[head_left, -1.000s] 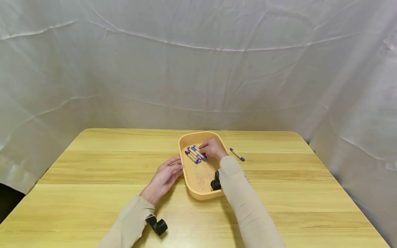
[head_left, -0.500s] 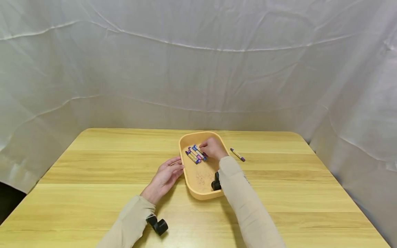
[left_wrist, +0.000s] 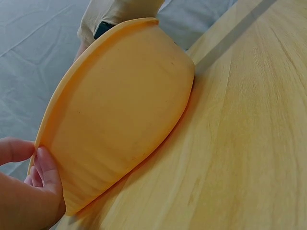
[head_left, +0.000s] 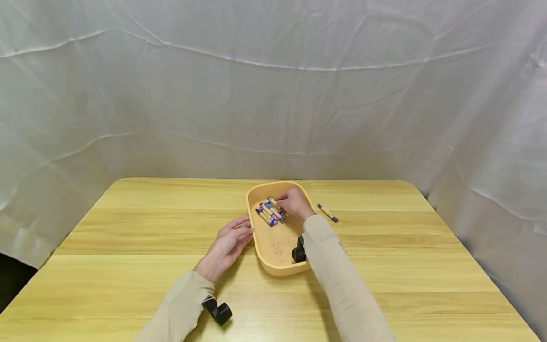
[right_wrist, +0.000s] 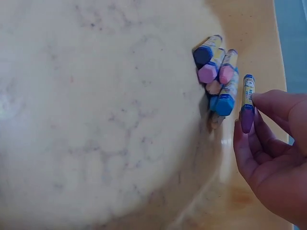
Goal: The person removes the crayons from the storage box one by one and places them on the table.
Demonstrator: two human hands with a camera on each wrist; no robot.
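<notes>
Right hand (right_wrist: 273, 158) pinches purple crayon (right_wrist: 247, 103) over orange tray (head_left: 273, 266) – beside crayon pile (head_left: 270, 212). Left hand (head_left: 226, 244), fingers straight, steadies tray rim. One crayon (head_left: 327, 213) left on tabletop (head_left: 128, 237) – maybe the last.

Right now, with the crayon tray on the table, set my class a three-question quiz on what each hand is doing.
1. True or false: the left hand lifts the orange tray off the wooden table.
2. What does the right hand pinch in its fingers?
A. a purple-tipped crayon
B. a pencil
C. the tray's rim
3. Fill in: one lone crayon lies on the table to the ____ of the tray.

Key
1. False: the left hand only rests against the tray's side, and the tray sits on the table.
2. A
3. right
</notes>
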